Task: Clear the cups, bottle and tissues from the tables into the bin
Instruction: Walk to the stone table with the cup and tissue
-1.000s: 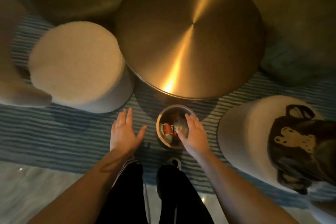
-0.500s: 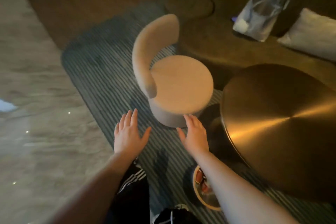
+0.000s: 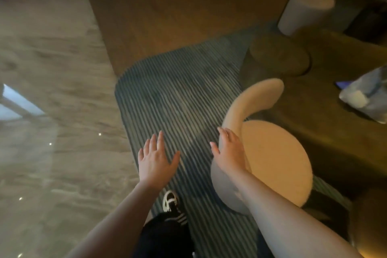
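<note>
Closest to me I see black trousers point(image 3: 165, 234) and a white shoe point(image 3: 170, 201) on the ribbed, striped rug point(image 3: 178, 98). Both hands are out flat, fingers straight, nothing in either grip: left hand point(image 3: 156, 160) over the rug, right hand point(image 3: 229, 153) in front of the fuzzy cream round chair point(image 3: 276, 159) with its curved backrest. Can't spot the bin, cups, bottle or tissues anywhere. Glossy marble floor point(image 3: 48, 111) left, crinkly plastic bag point(image 3: 366, 96) far right.

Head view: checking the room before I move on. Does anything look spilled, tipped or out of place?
Nothing stands out. The beige chair stands upright on the striped rug, and both the left hand and right hand are empty.
</note>
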`<state>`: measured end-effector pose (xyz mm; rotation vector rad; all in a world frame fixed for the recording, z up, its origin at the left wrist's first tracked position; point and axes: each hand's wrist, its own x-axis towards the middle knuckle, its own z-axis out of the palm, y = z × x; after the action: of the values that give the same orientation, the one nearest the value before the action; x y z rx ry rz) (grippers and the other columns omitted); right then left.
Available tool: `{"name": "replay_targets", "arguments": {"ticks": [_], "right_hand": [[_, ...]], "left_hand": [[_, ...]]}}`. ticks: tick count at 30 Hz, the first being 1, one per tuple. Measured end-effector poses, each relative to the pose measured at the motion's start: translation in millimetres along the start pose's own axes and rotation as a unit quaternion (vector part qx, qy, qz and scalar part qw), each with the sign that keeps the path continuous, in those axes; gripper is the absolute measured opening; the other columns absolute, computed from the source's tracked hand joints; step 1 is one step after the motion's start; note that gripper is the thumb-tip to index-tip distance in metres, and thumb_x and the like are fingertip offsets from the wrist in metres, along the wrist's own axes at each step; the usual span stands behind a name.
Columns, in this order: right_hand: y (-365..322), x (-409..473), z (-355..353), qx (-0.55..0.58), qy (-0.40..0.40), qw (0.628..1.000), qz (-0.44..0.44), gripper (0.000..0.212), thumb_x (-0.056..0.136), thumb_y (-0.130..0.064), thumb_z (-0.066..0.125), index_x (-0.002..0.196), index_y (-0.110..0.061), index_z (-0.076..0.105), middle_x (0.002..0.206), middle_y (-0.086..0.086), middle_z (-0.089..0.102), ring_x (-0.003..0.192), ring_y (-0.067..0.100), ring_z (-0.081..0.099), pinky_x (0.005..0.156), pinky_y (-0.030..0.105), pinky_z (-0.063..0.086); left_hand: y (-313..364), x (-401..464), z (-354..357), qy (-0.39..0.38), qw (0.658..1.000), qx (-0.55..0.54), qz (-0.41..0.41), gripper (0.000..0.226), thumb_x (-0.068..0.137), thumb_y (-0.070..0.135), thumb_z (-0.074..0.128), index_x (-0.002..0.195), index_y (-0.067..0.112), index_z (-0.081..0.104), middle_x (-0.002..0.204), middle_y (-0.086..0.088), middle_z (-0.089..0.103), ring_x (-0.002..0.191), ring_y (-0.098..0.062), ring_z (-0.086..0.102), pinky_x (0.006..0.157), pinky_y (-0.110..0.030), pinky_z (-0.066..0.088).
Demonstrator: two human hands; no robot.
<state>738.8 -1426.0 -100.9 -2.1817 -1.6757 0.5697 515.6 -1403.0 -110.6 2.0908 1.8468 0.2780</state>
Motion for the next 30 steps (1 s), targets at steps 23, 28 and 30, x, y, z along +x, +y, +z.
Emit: {"name": "replay_targets", "arguments": {"ticks": [23, 28, 30], "right_hand": [[-68.2, 497.3, -14.3, -0.016, 0.059, 0.997, 0.039, 0.049, 0.095, -0.038, 0.047, 0.138, -0.014, 0.041, 0.14, 0.007, 0.044, 0.129, 0.021, 0.039, 0.104, 0.04, 0.037], [-63.1, 673.4, -49.6, -0.011, 0.042, 0.998, 0.048, 0.049, 0.096, -0.039, 0.045, 0.138, -0.015, 0.042, 0.142, 0.007, 0.042, 0.131, 0.022, 0.037, 0.105, 0.041, 0.036], [-63.5, 734.9, -66.3, -0.014, 0.045, 0.998, 0.047, 0.048, 0.096, -0.039, 0.046, 0.138, -0.015, 0.043, 0.142, 0.007, 0.042, 0.131, 0.023, 0.036, 0.106, 0.041, 0.035]], "left_hand": [[9.5, 551.8, -41.7, -0.02, 0.999, 0.024, 0.033, 0.082, 0.084, 0.07, 0.023, 0.15, 0.024, 0.008, 0.155, -0.005, 0.021, 0.143, -0.022, 0.015, 0.115, -0.045, 0.015], [51.0, 728.0, -51.8, -0.026, 0.998, 0.033, 0.044, 0.084, 0.083, 0.072, 0.021, 0.15, 0.023, 0.01, 0.154, -0.003, 0.024, 0.141, -0.022, 0.019, 0.114, -0.045, 0.019], [70.8, 791.4, -56.6, -0.032, 0.997, 0.041, 0.051, 0.083, 0.084, 0.071, 0.022, 0.15, 0.022, 0.01, 0.153, -0.003, 0.025, 0.141, -0.022, 0.019, 0.113, -0.045, 0.019]]}}
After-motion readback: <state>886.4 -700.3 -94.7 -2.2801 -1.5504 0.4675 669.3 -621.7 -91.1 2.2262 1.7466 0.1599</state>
